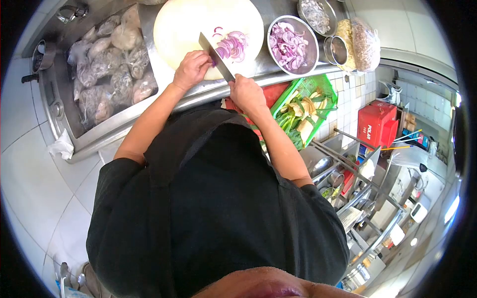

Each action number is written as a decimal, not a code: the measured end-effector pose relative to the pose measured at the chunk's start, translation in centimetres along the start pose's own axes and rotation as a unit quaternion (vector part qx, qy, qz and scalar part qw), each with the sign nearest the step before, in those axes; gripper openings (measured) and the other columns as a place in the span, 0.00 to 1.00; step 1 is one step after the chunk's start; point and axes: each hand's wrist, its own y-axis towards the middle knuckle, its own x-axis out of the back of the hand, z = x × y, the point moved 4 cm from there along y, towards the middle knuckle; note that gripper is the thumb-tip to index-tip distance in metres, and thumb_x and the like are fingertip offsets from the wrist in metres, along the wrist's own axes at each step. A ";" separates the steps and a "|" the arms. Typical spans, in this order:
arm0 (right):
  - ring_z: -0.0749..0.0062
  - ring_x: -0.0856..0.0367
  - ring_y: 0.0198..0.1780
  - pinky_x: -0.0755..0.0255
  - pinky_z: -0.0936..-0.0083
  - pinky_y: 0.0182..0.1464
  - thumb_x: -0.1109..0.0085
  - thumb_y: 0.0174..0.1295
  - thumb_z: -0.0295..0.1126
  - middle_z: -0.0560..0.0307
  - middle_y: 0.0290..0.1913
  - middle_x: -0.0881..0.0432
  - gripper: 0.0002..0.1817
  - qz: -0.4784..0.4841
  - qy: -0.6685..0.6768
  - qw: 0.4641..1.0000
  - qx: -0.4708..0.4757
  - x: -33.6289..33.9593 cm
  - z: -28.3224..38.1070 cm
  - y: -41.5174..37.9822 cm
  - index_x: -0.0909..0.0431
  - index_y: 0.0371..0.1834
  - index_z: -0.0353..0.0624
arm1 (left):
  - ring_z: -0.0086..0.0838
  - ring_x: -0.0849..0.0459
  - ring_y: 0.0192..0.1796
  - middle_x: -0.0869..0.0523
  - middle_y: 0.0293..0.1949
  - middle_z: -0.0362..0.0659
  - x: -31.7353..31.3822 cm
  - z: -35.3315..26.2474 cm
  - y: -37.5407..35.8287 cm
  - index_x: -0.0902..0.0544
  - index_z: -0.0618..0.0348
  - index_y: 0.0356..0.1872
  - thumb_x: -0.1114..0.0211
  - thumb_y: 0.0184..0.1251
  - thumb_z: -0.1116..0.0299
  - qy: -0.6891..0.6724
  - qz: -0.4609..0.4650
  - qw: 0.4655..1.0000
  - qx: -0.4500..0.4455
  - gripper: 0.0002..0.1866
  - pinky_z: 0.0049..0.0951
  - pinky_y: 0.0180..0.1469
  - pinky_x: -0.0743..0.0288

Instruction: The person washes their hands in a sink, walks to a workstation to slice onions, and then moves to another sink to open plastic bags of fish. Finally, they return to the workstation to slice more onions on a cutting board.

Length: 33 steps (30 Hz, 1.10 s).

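My right hand (247, 93) grips the handle of a large knife (217, 57), its blade slanting up to the left over a round cutting board (174, 30). Just left of the blade, my left hand (193, 68) has its fingers bent and pressed together on a piece of red onion (213, 62), mostly hidden by the fingers and the blade. Sliced red onion (234, 45) lies in a pile on the board, to the right of the blade. A metal bowl (314, 45) right of the board holds more onion slices.
At the left, a sink (69, 116) holds several plastic-wrapped bundles (120, 84). Another metal bowl (303, 5), a small metal container (336, 50) and filled bags (365, 44) stand at the upper right. Below the counter edge are a green crate (330, 99) of vegetables and a red box (376, 121).
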 end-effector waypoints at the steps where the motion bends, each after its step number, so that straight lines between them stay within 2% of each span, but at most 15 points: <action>1: 0.35 0.12 0.42 0.19 0.45 0.49 0.42 0.71 0.37 0.32 0.36 0.13 0.13 -0.003 0.004 1.000 0.005 0.3 0.1 -0.5 0.19 0.42 0.36 | 0.44 0.15 0.53 0.13 0.46 0.48 0.1 0.0 -0.1 0.14 0.61 0.40 0.30 0.60 0.76 -0.002 0.001 1.000 -0.001 0.07 0.40 0.58 0.23; 3: 0.35 0.12 0.42 0.19 0.45 0.49 0.42 0.71 0.37 0.32 0.36 0.13 0.13 -0.010 0.007 1.000 0.017 1.6 0.2 -1.3 0.19 0.42 0.36 | 0.43 0.15 0.53 0.12 0.46 0.48 0.1 0.1 0.0 0.14 0.61 0.39 0.30 0.60 0.76 -0.007 -0.001 1.000 -0.001 0.06 0.39 0.58 0.22; 9: 0.35 0.12 0.43 0.19 0.44 0.49 0.42 0.71 0.40 0.32 0.36 0.13 0.15 0.007 -0.005 1.000 0.004 -0.8 -0.4 0.3 0.18 0.42 0.37 | 0.41 0.15 0.50 0.13 0.42 0.45 -0.3 0.3 0.0 0.14 0.57 0.38 0.31 0.61 0.74 0.005 -0.013 1.000 -0.016 0.05 0.39 0.58 0.24; 13: 0.37 0.12 0.43 0.19 0.45 0.48 0.42 0.71 0.41 0.33 0.38 0.13 0.15 -0.003 0.007 1.000 0.028 2.4 -0.9 0.6 0.18 0.41 0.38 | 0.42 0.14 0.49 0.12 0.43 0.47 -0.4 -0.2 0.8 0.14 0.61 0.37 0.29 0.60 0.76 -0.005 0.006 1.000 -0.007 0.05 0.39 0.56 0.24; 14: 0.40 0.11 0.41 0.19 0.46 0.47 0.40 0.69 0.40 0.36 0.38 0.12 0.14 -0.030 -0.013 0.999 0.032 3.3 -0.9 0.2 0.20 0.40 0.39 | 0.42 0.14 0.49 0.12 0.43 0.47 0.0 -0.7 1.2 0.13 0.61 0.38 0.28 0.59 0.76 0.000 0.010 1.000 0.002 0.07 0.37 0.57 0.24; 17: 0.42 0.12 0.39 0.19 0.48 0.44 0.38 0.67 0.39 0.40 0.34 0.13 0.13 -0.078 -0.037 0.995 0.042 6.0 -1.4 -1.0 0.23 0.40 0.40 | 0.42 0.14 0.49 0.12 0.42 0.47 2.7 -3.4 1.7 0.13 0.60 0.41 0.27 0.59 0.75 -0.047 -0.093 0.994 0.039 0.08 0.36 0.57 0.24; 18: 0.44 0.12 0.37 0.19 0.50 0.42 0.35 0.61 0.36 0.45 0.32 0.14 0.12 -0.146 -0.029 0.987 0.069 5.6 -2.3 -1.0 0.25 0.40 0.41 | 0.42 0.15 0.53 0.12 0.46 0.46 3.8 -4.3 2.1 0.12 0.59 0.44 0.26 0.61 0.70 -0.039 -0.078 0.996 0.035 0.11 0.39 0.62 0.26; 21: 0.46 0.12 0.35 0.20 0.49 0.41 0.35 0.57 0.33 0.47 0.31 0.14 0.12 -0.200 -0.033 0.971 0.123 5.4 -3.9 -0.5 0.25 0.40 0.42 | 0.41 0.18 0.58 0.13 0.53 0.45 4.1 -8.4 5.2 0.11 0.56 0.48 0.25 0.63 0.63 0.017 0.028 0.998 -0.062 0.15 0.46 0.66 0.30; 22: 0.49 0.13 0.35 0.21 0.52 0.41 0.37 0.53 0.29 0.49 0.31 0.14 0.11 -0.212 -0.044 0.967 0.136 4.8 -4.7 -0.2 0.26 0.39 0.43 | 0.45 0.27 0.72 0.22 0.69 0.48 2.7 -8.3 5.4 0.16 0.49 0.65 0.30 0.69 0.50 0.056 0.155 0.984 -0.074 0.27 0.54 0.74 0.39; 25: 0.51 0.13 0.35 0.22 0.57 0.43 0.38 0.53 0.27 0.50 0.30 0.14 0.11 -0.212 -0.076 0.959 0.171 5.4 -5.1 -0.7 0.26 0.39 0.44 | 0.50 0.42 0.83 0.36 0.81 0.49 -1.6 -7.0 4.8 0.31 0.42 0.79 0.42 0.74 0.36 0.192 0.257 0.936 -0.146 0.38 0.62 0.80 0.51; 26: 0.52 0.13 0.36 0.22 0.58 0.43 0.38 0.53 0.27 0.51 0.31 0.14 0.11 -0.203 -0.085 0.961 0.168 5.5 -5.7 -1.0 0.26 0.39 0.44 | 0.51 0.55 0.86 0.48 0.85 0.46 -2.4 -6.1 5.6 0.43 0.40 0.84 0.54 0.76 0.29 0.195 0.394 0.895 -0.071 0.43 0.65 0.82 0.65; 29: 0.53 0.13 0.36 0.23 0.59 0.44 0.37 0.52 0.28 0.51 0.31 0.13 0.11 -0.186 -0.082 0.967 0.155 6.4 -8.5 -2.3 0.24 0.40 0.44 | 0.51 0.55 0.86 0.48 0.86 0.46 -3.8 -2.3 6.6 0.44 0.43 0.85 0.57 0.76 0.28 0.139 0.381 0.914 -0.027 0.44 0.65 0.82 0.66; 30: 0.52 0.13 0.35 0.22 0.59 0.43 0.36 0.53 0.28 0.50 0.32 0.13 0.11 -0.186 -0.065 0.969 0.150 7.2 -9.2 -3.3 0.23 0.40 0.43 | 0.51 0.56 0.86 0.44 0.85 0.46 -4.0 -1.3 6.9 0.40 0.48 0.83 0.58 0.78 0.30 0.096 0.387 0.917 0.024 0.43 0.59 0.84 0.65; 31: 0.51 0.13 0.35 0.22 0.58 0.42 0.36 0.54 0.29 0.50 0.32 0.13 0.10 -0.185 -0.049 0.971 0.144 7.7 -9.9 -4.1 0.21 0.40 0.43 | 0.51 0.55 0.86 0.43 0.84 0.48 -3.7 -0.6 7.2 0.38 0.50 0.82 0.56 0.79 0.32 0.020 0.355 0.933 0.055 0.42 0.57 0.84 0.64; 33: 0.55 0.14 0.30 0.22 0.60 0.37 0.35 0.58 0.31 0.50 0.29 0.13 0.08 -0.166 0.041 0.984 0.040 7.0 -12.4 -4.7 0.19 0.39 0.41 | 0.52 0.53 0.86 0.39 0.82 0.50 -3.3 1.3 7.6 0.35 0.52 0.80 0.53 0.81 0.37 -0.131 0.281 0.944 0.112 0.38 0.51 0.85 0.60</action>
